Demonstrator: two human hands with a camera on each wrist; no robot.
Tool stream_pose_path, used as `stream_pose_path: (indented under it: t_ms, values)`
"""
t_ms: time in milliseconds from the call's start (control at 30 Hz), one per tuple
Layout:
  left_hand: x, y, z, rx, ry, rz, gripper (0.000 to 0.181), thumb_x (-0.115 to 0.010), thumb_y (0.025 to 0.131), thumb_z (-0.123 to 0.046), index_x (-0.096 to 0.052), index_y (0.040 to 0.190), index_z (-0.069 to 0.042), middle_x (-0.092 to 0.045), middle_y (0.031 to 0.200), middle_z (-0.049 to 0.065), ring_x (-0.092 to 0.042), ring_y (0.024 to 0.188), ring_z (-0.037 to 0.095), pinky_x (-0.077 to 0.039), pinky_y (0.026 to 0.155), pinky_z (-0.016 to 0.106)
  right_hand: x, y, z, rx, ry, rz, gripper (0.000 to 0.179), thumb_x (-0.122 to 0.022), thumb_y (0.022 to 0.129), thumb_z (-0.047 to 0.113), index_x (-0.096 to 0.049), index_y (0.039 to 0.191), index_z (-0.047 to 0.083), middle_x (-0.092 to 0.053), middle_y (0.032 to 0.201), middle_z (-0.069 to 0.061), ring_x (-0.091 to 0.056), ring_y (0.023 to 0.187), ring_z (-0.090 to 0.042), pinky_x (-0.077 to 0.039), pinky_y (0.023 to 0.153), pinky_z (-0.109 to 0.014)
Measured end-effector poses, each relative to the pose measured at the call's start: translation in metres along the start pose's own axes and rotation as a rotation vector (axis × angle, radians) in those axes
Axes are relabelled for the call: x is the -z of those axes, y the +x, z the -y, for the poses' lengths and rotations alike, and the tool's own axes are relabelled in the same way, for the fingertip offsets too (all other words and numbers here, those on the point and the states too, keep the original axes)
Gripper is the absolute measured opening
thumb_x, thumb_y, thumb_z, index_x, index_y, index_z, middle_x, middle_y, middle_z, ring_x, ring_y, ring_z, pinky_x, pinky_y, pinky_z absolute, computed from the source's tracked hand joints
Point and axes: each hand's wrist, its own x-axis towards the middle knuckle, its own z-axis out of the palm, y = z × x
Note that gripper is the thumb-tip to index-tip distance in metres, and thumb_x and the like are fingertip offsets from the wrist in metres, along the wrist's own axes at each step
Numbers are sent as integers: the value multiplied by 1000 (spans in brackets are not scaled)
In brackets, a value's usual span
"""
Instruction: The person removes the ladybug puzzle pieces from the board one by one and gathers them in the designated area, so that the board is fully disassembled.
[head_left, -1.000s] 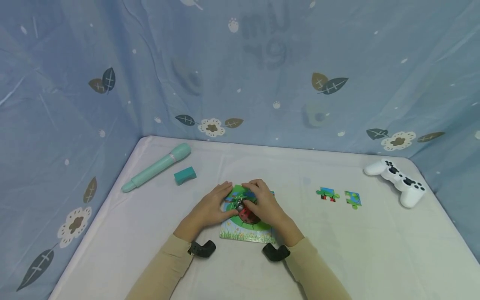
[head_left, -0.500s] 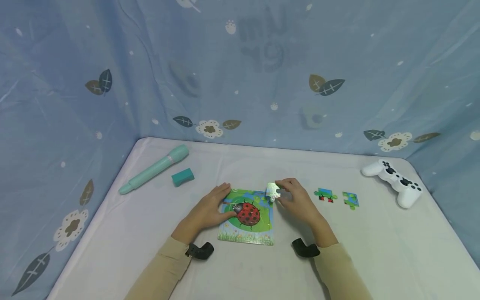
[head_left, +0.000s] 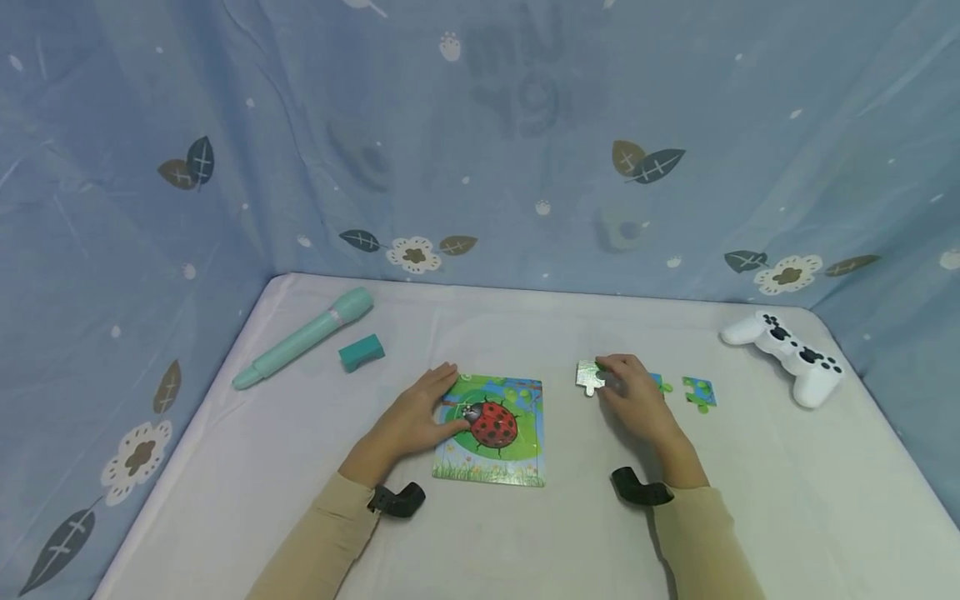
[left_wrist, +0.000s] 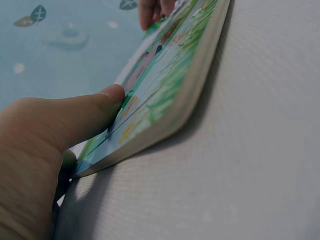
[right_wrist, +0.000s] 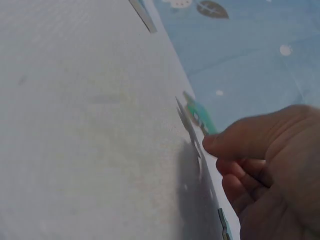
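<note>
head view: the right hand (head_left: 637,400) pinches a puzzle piece (head_left: 589,376) only by its right side, so a loose grip could drop it, and a stray knuckle could nudge the half-hidden piece (head_left: 657,379) beyond. the held piece juts left of the fingertips. the left hand (head_left: 415,422), thumb and fingers apart, touches the left side of the ladybug puzzle (head_left: 493,446).

The puzzle (head_left: 491,458) lies on the worktop (head_left: 517,550), the left hand (head_left: 412,425) against its left side. Well right, the right hand (head_left: 637,402) holds a piece (head_left: 588,377); two loose pieces (head_left: 702,389) lie beyond, then the controller (head_left: 786,353), farther right. Behind and left of the puzzle sits the block (head_left: 362,352), the rod (head_left: 303,337) left of it.
</note>
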Motion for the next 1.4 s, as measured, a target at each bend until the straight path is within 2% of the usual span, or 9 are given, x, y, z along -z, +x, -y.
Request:
stream_pose_path:
  t_ms: [167, 600, 967, 1133, 1233, 1400]
  values:
    - [2, 0, -2, -5, 0, -3, 87, -64, 81, -58, -38, 145, -5, -34, 153, 8, -29, 142, 29, -30, 115, 45, 0, 1, -2, -2, -46, -3, 42, -59, 90, 3, -52, 130, -5, -48, 129, -24, -44, 124, -43, -37, 104, -58]
    - [5, -1, -3, -34, 10, -19, 84, -68, 81, -53, -40, 143, -3, -36, 151, 11, -31, 141, 28, -30, 115, 43, -3, 3, -4, -7, -76, 25, 44, -56, 92, 4, -49, 134, -4, -46, 136, -23, -41, 129, -42, -37, 105, -58]
    - [1, -1, -1, -38, 8, -16, 85, -67, 81, -53, -40, 143, -3, -35, 152, 11, -30, 142, 27, -30, 115, 43, -3, -1, -3, -2, -47, 13, 47, -57, 92, 7, -46, 137, -2, -44, 139, -24, -37, 131, -42, -33, 107, -59]
    - [2, -3, 0, -72, 15, -24, 85, -66, 82, -52, -39, 143, -1, -33, 153, 10, -29, 142, 27, -29, 115, 43, -4, -5, 11, 43, 54, 6, 46, -59, 92, 7, -47, 136, -1, -48, 136, -23, -46, 124, -41, -40, 102, -57]
    - [3, -3, 1, -93, 15, -34, 83, -66, 83, -51, -39, 143, -1, -31, 154, 8, -29, 142, 26, -29, 115, 42, -8, -8, 25, 102, 111, 18, 45, -61, 91, 6, -48, 133, -3, -53, 131, -22, -52, 118, -38, -44, 99, -54]
    - [2, -3, -1, -132, 9, -40, 76, -63, 86, -51, -41, 143, -5, -30, 155, 2, -27, 143, 21, -25, 118, 38, -18, -14, 44, 170, 148, 88, 45, -64, 89, 6, -51, 131, -2, -57, 128, -18, -55, 117, -33, -46, 99, -50]
